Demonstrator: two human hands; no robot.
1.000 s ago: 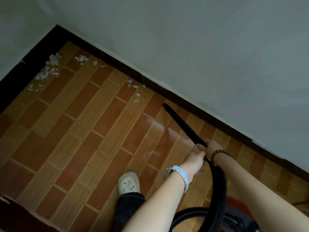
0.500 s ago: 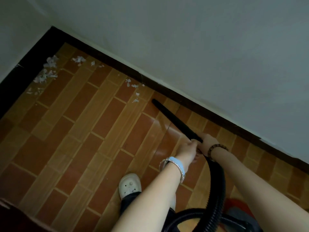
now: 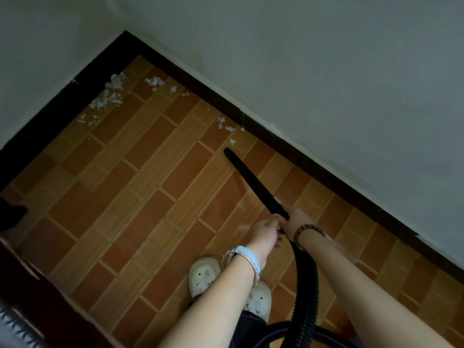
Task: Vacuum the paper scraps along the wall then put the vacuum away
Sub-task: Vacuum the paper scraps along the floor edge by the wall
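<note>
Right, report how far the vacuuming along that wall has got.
Done: the tiles beside the dark skirting board behind the nozzle show no scraps. In hand: the right hand and left hand hold the black tapered vacuum nozzle, its tip just short of a small cluster of white paper scraps. Left: that cluster, the bigger corner heaps of scraps, then putting the vacuum away.

The hose [image 3: 307,285] runs off the bottom edge, the left hand [image 3: 263,233] is too blurred to read its grip, and the wand [image 3: 253,182] hides the fingers of the right hand [image 3: 295,219].
</note>
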